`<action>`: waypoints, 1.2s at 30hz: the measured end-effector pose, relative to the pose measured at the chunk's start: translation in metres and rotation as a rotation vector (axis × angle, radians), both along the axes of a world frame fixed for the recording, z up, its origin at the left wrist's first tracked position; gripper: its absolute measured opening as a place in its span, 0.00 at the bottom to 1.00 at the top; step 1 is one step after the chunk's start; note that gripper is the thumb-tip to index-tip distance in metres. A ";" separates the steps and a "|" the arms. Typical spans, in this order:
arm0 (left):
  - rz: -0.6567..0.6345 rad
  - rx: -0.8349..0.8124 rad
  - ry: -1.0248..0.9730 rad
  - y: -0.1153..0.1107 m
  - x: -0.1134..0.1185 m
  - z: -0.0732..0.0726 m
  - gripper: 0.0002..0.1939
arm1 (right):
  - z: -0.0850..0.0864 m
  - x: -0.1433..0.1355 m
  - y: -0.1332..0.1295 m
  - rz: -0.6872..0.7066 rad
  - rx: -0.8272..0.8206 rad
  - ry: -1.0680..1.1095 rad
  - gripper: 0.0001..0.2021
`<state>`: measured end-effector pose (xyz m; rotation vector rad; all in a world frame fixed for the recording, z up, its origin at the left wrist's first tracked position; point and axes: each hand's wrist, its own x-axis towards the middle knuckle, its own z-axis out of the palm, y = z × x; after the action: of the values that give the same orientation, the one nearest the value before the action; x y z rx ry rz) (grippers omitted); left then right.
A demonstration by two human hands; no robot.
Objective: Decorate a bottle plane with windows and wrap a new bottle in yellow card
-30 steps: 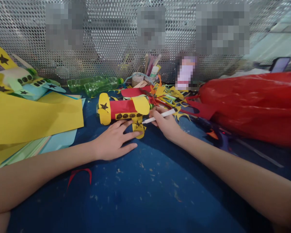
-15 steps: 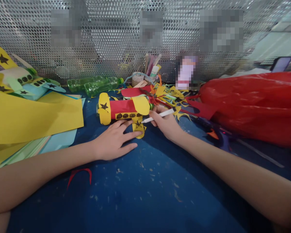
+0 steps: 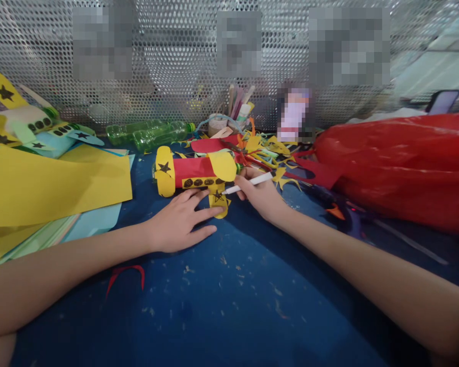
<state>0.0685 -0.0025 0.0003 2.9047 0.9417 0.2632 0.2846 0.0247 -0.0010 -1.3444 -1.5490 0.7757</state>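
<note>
A toy plane [image 3: 193, 168], made of a bottle wrapped in red and yellow paper, lies on the blue table [image 3: 229, 300]. Dark window ovals run along its side, and a black star marks its tail. My left hand [image 3: 183, 219] is spread flat beside it, fingers on or against the near yellow wing [image 3: 222, 209]. In my right hand [image 3: 262, 196] is a white marker [image 3: 248, 182], pinched between thumb and fingers. The marker's tip is at the star drawn on that wing; whether it touches cannot be told.
Coloured paper sheets [image 3: 61, 186] and finished paper planes [image 3: 38, 125] lie on the left. Behind are green bottles [image 3: 162, 135] and paper scraps [image 3: 268, 148]. A red plastic bag [image 3: 398, 168] and a glue gun [image 3: 352, 216] are on the right. A perforated metal screen [image 3: 176, 61] stands behind.
The marker's back end has tilted slightly down and left, with its tip still near the star. My left hand and the plane look unmoved.
</note>
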 end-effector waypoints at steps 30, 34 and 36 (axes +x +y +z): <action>-0.002 0.003 -0.009 0.000 0.000 0.000 0.24 | -0.004 0.002 0.002 -0.022 0.009 0.009 0.13; -0.001 0.006 -0.006 0.000 0.000 0.000 0.23 | -0.003 0.001 0.001 -0.015 0.018 0.011 0.13; 0.001 0.005 0.001 0.000 0.000 0.000 0.24 | -0.003 0.001 0.001 -0.017 0.025 0.005 0.14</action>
<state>0.0684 -0.0022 -0.0001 2.9094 0.9440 0.2641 0.2855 0.0255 -0.0038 -1.3342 -1.5368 0.7462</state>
